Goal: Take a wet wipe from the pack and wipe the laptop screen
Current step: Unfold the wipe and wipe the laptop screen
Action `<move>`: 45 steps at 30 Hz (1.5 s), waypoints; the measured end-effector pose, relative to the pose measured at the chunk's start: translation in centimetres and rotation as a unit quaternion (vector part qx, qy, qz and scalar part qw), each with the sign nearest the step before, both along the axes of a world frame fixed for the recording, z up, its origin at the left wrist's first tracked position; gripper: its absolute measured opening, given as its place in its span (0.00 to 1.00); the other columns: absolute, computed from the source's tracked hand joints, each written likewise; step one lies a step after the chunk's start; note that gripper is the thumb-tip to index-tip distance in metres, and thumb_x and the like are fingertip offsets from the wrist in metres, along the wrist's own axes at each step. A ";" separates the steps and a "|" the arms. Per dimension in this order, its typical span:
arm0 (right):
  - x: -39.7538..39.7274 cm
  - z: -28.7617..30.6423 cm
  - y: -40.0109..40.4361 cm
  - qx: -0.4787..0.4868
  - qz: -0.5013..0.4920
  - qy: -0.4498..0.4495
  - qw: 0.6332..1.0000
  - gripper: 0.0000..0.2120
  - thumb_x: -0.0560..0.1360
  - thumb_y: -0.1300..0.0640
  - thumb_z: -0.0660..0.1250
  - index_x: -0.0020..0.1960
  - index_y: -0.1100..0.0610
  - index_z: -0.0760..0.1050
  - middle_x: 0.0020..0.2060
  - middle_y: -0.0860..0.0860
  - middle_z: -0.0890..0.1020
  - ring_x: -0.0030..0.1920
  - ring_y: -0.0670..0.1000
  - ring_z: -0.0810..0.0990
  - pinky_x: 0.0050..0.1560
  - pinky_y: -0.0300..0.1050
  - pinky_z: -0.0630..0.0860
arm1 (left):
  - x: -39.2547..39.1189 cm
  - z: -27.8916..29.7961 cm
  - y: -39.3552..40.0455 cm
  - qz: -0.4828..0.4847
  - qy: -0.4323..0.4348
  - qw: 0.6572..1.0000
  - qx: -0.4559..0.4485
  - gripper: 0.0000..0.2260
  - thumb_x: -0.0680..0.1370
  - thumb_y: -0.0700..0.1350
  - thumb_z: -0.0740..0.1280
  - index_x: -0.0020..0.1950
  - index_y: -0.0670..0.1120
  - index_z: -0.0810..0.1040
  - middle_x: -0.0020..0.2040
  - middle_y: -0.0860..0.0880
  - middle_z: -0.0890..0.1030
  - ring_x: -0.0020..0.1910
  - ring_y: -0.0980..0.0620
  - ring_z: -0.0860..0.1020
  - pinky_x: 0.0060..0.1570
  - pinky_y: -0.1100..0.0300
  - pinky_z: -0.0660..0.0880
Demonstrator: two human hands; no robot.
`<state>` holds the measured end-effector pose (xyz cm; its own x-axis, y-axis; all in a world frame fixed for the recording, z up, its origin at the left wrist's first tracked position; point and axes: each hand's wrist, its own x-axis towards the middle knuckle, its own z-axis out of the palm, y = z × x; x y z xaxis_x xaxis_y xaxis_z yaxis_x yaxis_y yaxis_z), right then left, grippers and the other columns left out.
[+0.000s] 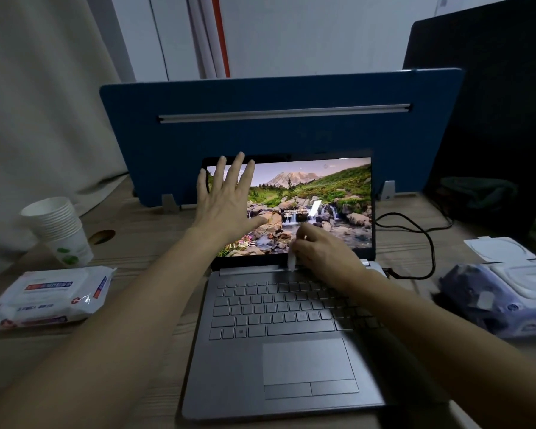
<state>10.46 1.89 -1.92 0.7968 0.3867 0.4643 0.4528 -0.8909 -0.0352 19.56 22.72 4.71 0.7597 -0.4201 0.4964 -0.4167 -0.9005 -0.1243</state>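
Observation:
A grey laptop (291, 351) stands open on the wooden desk, its screen (328, 193) lit with a mountain stream picture. My left hand (226, 199) is spread flat with straight fingers over the screen's upper left part. My right hand (322, 252) grips a white wet wipe (292, 258) at the lower middle of the screen, just above the hinge; most of the wipe is hidden in the fingers. A white wet wipe pack (50, 295) lies flat to the laptop's left. A second pack (505, 292) with its white lid flipped up sits to the right.
A stack of paper cups (59, 230) stands at the left, beside a round cable hole (101, 236). A blue divider panel (276, 131) rises right behind the laptop. A black cable (427, 239) loops from the laptop's right side. A dark monitor (492, 103) stands back right.

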 end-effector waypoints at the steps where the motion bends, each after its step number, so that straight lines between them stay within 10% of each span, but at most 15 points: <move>1: -0.2 0.2 -0.6 0.005 -0.008 -0.002 1.000 0.10 0.72 0.58 0.73 0.53 0.58 0.81 0.51 0.54 0.77 0.45 0.52 0.78 0.43 0.46 0.81 | -0.2 -0.5 0.1 0.001 0.004 1.000 0.001 0.50 0.69 0.72 0.64 0.80 0.51 0.42 0.81 0.49 0.41 0.79 0.43 0.40 0.74 0.36 0.46; 6: -0.3 0.9 -1.7 0.022 -0.046 -0.026 0.998 0.08 0.70 0.63 0.74 0.49 0.61 0.81 0.48 0.56 0.77 0.42 0.56 0.78 0.34 0.50 0.79 | -1.6 -3.2 0.1 0.008 0.021 1.000 -0.001 0.50 0.71 0.72 0.62 0.79 0.52 0.37 0.79 0.49 0.33 0.77 0.43 0.35 0.74 0.36 0.44; 21: -0.7 0.4 -2.3 0.069 -0.079 -0.031 0.994 0.20 0.77 0.40 0.61 0.52 0.56 0.80 0.52 0.52 0.75 0.50 0.50 0.76 0.53 0.46 0.78 | -4.3 -7.4 0.0 0.031 0.052 0.997 -0.048 0.50 0.72 0.69 0.64 0.78 0.53 0.33 0.78 0.48 0.30 0.76 0.40 0.32 0.73 0.34 0.45; 35: -0.5 0.4 -3.3 0.120 -0.096 -0.058 0.986 0.13 0.72 0.68 0.70 0.56 0.60 0.76 0.53 0.56 0.77 0.48 0.54 0.78 0.51 0.49 0.80 | -4.5 -7.6 1.0 0.045 0.084 0.986 -0.140 0.56 0.69 0.65 0.71 0.78 0.51 0.33 0.78 0.46 0.32 0.78 0.38 0.39 0.71 0.41 0.54; 45: 0.0 0.2 -5.3 0.139 -0.110 -0.073 0.981 0.06 0.74 0.59 0.70 0.50 0.58 0.81 0.52 0.54 0.78 0.47 0.50 0.77 0.52 0.45 0.79 | -4.7 -7.7 1.0 0.029 0.094 0.986 -0.133 0.57 0.67 0.63 0.75 0.78 0.55 0.34 0.78 0.49 0.30 0.77 0.38 0.36 0.70 0.41 0.50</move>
<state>10.51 -3.41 -1.75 0.7641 0.0547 0.6428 0.2683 -0.9331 -0.2396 14.89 23.76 -2.99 0.8673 -0.2475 0.4319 -0.3574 -0.9135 0.1942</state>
